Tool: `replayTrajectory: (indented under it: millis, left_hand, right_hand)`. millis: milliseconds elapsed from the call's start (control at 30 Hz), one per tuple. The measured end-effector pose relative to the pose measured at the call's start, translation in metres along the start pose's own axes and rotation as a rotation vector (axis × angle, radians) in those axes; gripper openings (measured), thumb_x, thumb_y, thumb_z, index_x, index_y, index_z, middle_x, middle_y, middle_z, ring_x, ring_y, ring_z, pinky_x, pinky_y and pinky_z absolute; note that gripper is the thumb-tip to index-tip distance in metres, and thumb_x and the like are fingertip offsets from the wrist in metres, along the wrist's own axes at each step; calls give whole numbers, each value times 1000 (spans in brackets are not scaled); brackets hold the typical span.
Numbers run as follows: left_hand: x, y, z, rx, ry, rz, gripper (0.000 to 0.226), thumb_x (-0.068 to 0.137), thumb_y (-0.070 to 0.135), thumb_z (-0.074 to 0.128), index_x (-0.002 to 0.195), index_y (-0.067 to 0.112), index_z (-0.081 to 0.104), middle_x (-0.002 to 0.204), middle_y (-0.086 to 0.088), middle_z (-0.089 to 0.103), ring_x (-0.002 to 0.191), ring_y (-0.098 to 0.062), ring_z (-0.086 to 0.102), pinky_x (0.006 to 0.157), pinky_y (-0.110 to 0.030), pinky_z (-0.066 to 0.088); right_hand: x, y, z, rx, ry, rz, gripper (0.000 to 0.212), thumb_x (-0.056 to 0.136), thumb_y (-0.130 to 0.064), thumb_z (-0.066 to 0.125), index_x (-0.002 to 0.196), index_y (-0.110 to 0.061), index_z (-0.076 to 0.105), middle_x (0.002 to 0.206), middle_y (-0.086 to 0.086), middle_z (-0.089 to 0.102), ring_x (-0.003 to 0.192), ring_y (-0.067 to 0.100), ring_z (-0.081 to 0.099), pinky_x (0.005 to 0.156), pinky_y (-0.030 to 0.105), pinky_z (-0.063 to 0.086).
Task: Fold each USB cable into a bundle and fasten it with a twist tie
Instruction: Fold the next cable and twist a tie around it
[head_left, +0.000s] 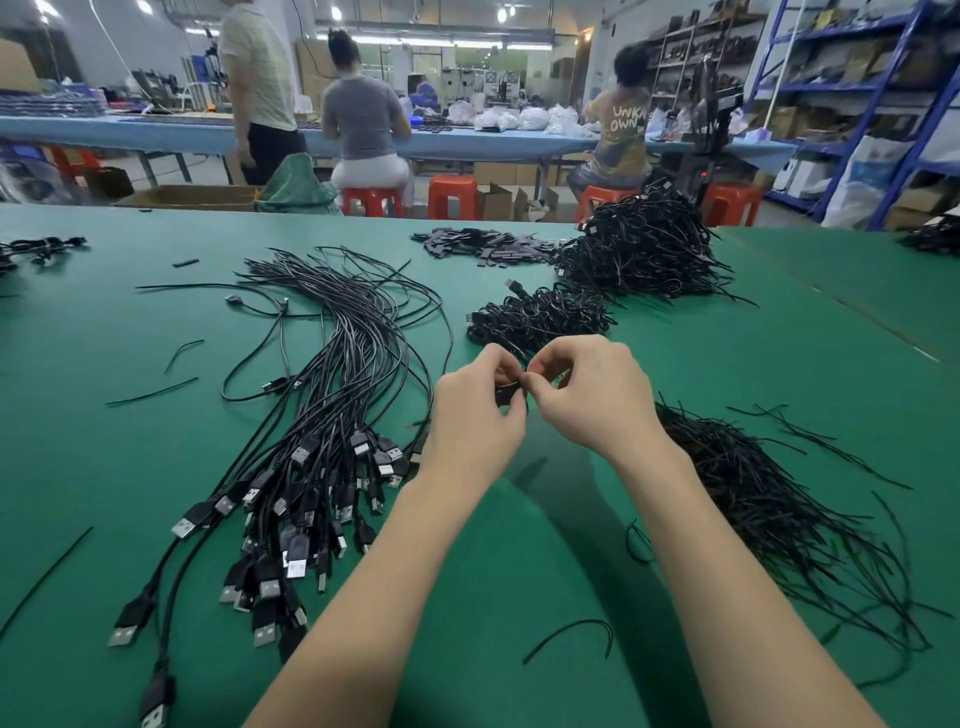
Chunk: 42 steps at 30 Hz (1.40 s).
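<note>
Both hands meet mid-surface — left hand (475, 410) fingers pinch the folded cable bundle (506, 392), right hand (587, 389) fingers pinch the tie just right of it; axis hidden.

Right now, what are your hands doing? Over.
Left hand and right hand pinching one folded cable bundle. Twist ties right, loose cables left. Nothing blocking.

Both forearms reached forward; the left hand (475, 410) and right hand (589, 389) met, fingers curled, pinching.
</note>
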<state>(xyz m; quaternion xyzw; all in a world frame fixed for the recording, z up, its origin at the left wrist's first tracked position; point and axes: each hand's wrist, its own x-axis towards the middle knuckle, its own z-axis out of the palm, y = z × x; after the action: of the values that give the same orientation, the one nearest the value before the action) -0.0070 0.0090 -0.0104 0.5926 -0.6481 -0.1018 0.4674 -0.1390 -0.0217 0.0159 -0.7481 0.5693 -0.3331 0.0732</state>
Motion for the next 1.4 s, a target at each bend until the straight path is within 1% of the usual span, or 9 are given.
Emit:
replayTrajectory:
  millis: [167,333,467,533,600,767,867,1233,1400]
  left_hand:
    - [18,-2,-21,-838,-288,-595,6,94,0,58,99,3,60,76,-11,69,63,-18,67,59,-22,55]
    - [13,-6,-22,-1025,-147,-559,13,90,1,67,98,9,61,80,-7,71,64,-11,64,58,-19,50]
    - [10,-3,-14,-1076,-121,-359,24,84,-1,71,102,13,62,86,-4,72,76,-13,63,74,-20,51]
    - [10,-2,-15,-1093,-137,-329,21,84,-2,71,99,12,64,84,-3,71,76,-12,64,75,-20,51]
    - [10,-3,-16,-1113,-154,-378,18,86,-1,69,98,12,64,81,-1,72,72,-10,64,70,-18,51]
    - [12,-6,-14,-1200,-115,-577,13,88,3,67,92,14,63,76,-1,67,58,-8,58,55,-17,47]
    - [12,-8,-13,-1228,-119,-607,12,87,5,68,93,14,63,73,0,68,60,-10,57,60,-20,47]
    - [13,-15,-15,-1189,-145,-621,11,88,8,69,92,16,63,79,-3,66,62,-11,58,56,-21,45]
    - [11,-22,-17,-990,-130,-479,14,87,12,72,95,19,64,82,5,72,77,-11,63,74,-28,46]
  right_hand:
    - [-4,6,3,65,-22,-124,8,86,-36,71,81,-34,65,80,-21,67,67,4,58,61,26,43]
    - [0,-1,5,726,-164,175,12,87,-14,75,76,-16,71,61,-10,62,47,8,52,50,22,48]
    - [-3,6,-1,1680,-682,808,8,74,-9,74,80,-6,70,69,1,64,38,2,46,36,11,42]
    - [-4,8,0,1880,-776,895,10,73,-9,73,81,-4,70,68,3,64,37,2,47,36,11,43]
    - [-3,7,-1,1601,-683,732,9,76,-12,74,83,-8,70,72,0,66,43,2,51,40,11,45]
    - [-1,11,-4,609,-70,-23,31,81,-23,84,106,-29,66,105,-13,70,74,6,66,64,19,54]
    - [-1,11,-7,340,25,-270,34,77,-35,83,107,-34,66,107,-20,66,86,7,64,68,29,56]
    - [-8,4,7,153,165,-312,8,85,-24,72,91,-28,75,81,-19,69,73,6,63,68,31,55]
    - [-2,-2,3,609,-160,110,12,88,-13,71,80,-16,79,72,-3,74,57,2,60,56,13,49]
